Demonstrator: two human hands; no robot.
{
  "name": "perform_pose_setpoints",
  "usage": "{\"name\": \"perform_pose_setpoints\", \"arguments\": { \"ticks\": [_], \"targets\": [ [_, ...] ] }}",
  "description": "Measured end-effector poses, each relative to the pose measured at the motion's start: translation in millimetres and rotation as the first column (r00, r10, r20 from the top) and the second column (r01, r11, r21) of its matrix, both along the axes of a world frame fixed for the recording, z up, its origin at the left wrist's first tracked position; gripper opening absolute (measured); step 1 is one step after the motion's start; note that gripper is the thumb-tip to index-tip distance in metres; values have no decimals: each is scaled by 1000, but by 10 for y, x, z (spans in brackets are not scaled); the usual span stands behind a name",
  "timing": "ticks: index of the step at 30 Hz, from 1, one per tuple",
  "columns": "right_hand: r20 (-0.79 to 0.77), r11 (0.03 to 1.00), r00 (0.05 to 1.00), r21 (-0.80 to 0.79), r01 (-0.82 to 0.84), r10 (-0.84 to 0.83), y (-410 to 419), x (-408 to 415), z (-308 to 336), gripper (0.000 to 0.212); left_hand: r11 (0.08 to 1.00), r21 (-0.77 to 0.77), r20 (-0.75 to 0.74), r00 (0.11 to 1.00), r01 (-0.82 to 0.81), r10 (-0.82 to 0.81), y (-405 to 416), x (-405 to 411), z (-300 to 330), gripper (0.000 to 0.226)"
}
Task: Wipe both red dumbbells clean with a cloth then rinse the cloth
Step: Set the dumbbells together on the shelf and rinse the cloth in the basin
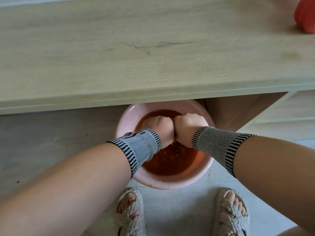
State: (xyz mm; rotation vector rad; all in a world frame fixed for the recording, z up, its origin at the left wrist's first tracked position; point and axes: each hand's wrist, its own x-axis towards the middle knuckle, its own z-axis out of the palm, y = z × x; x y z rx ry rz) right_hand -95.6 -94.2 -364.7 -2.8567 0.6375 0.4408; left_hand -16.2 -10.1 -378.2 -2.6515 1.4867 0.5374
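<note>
My left hand [156, 128] and right hand [187, 126] are fisted, knuckles pressed together, lower centre, over the pink plastic basin [207, 171] of brown water; the cloth is hidden. Hard wringing risks splashing. One red dumbbell [305, 19] sits upper right.

Pretty tight down there. The pink basin [207, 169] sits on the floor half tucked under the wooden desk [119, 65], so the desk edge hangs right over its far side. Both fists, left hand [157, 127] and right hand [187, 127], touch each other and fill the middle. The near part of the murky brown water [170, 160] is open. The desktop is wide open except for a red dumbbell [305, 17] at the far right corner.
</note>
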Motion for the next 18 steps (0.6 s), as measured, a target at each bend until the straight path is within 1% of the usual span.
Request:
{"name": "perform_pose_setpoints", "arguments": {
  "ticks": [3, 5, 9, 11, 13, 16, 18],
  "targets": [
    [-24, 994, 998, 81, 67, -65, 3, 43, -42, 5, 997, -7, 110, 991, 73, -72, -8, 14, 4, 19],
    [-39, 986, 994, 127, 107, -103, 5, 73, -80, 4, 994, -3, 153, 982, 113, -111, 6, 39, -2, 19],
    [-75, 961, 985, 220, 168, -155, -7, 120, -218, 8, 980, 9, 192, 962, 198, -197, 20, 56, -45, 18],
    [-88, 951, 984, 259, 171, -153, -18, 141, -261, 6, 973, 17, 212, 950, 231, -230, 21, 77, -63, 18],
    [-112, 945, 986, 293, 148, -120, -34, 170, -285, 13, 968, 22, 235, 940, 248, -246, 27, 111, -83, 17],
    [-141, 927, 986, 352, 132, -87, -58, 188, -250, 16, 964, 32, 249, 932, 264, -263, 42, 121, -76, 15],
    [-226, 896, 970, 409, 175, -87, -62, 200, -203, 14, 957, 25, 258, 923, 290, -286, 57, 117, -72, 13]
  ]
}}
